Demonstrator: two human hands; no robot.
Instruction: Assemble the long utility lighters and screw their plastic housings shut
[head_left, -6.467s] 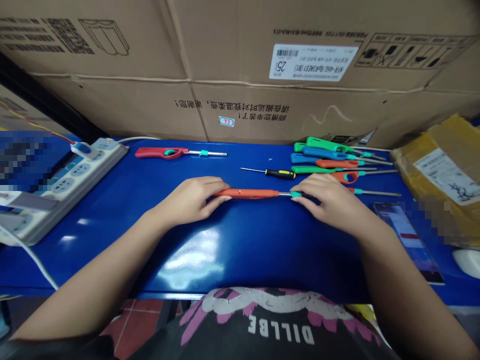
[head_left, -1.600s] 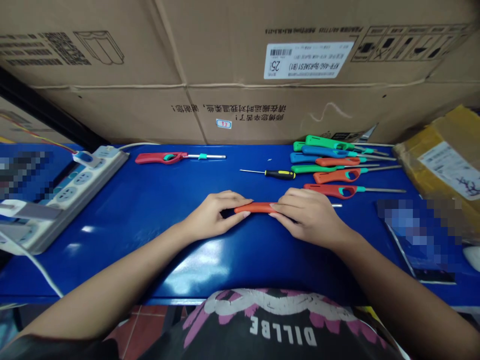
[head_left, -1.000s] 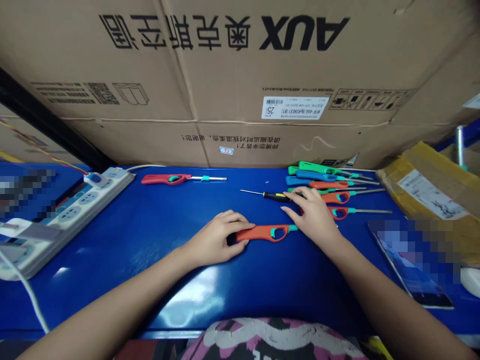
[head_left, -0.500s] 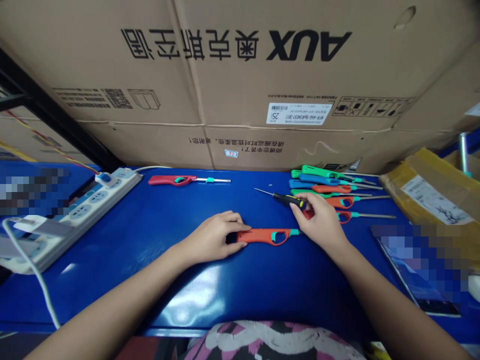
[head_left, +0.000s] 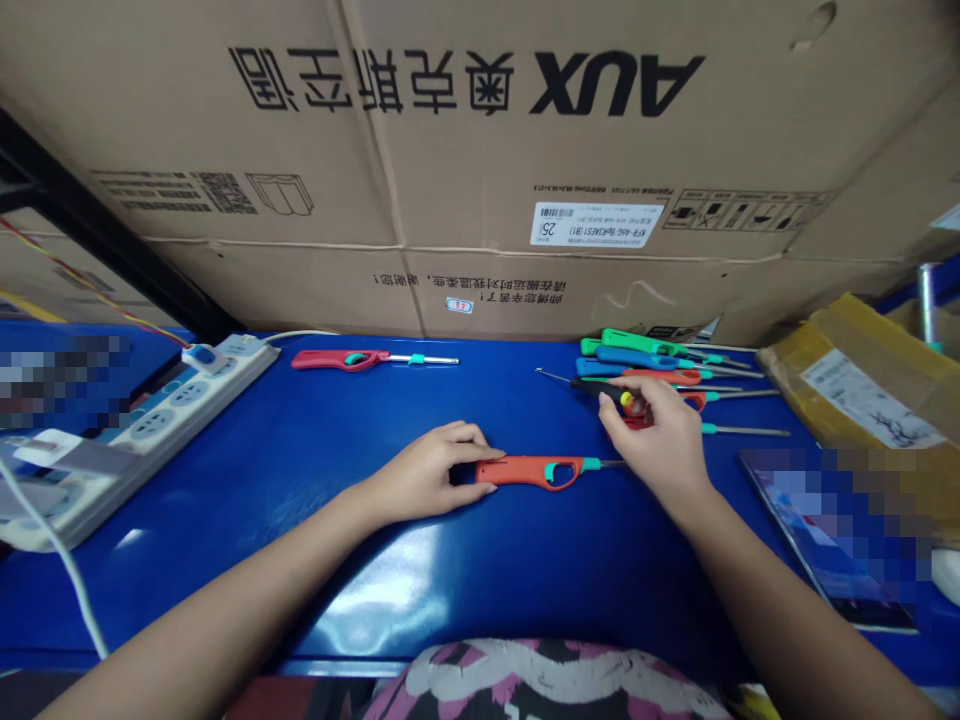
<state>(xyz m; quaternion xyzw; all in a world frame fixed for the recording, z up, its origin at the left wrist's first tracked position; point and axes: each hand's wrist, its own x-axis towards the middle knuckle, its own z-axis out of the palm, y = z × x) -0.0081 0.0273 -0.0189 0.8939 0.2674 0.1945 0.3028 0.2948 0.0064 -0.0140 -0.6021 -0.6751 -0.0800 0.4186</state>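
Note:
My left hand (head_left: 427,473) grips the butt end of an orange gas lighter (head_left: 529,471) between thumb and fingers. The lighter lies flat on the blue table (head_left: 450,560), its metal tube pointing right and its far end hidden by my other hand. Pinched in my right hand (head_left: 664,440) is a screwdriver (head_left: 589,384) with a black and yellow handle, its thin shaft pointing left. At the shaft's tip is a tiny light speck (head_left: 538,371); I cannot tell what it is. A red gas lighter (head_left: 341,359) lies apart at the back left.
Several gas lighters (head_left: 637,343) in green, blue, orange and red lie behind my right hand. A power strip (head_left: 169,410) with plugs and a white cable is on the left. A large cardboard box (head_left: 465,150) stands behind. A yellow-taped parcel (head_left: 862,400) and a tablet-like device (head_left: 817,540) are on the right.
My right hand has moved slightly right with the screwdriver, whose tip now meets the tiny speck on the table. My left hand and the orange lighter have stayed in place.

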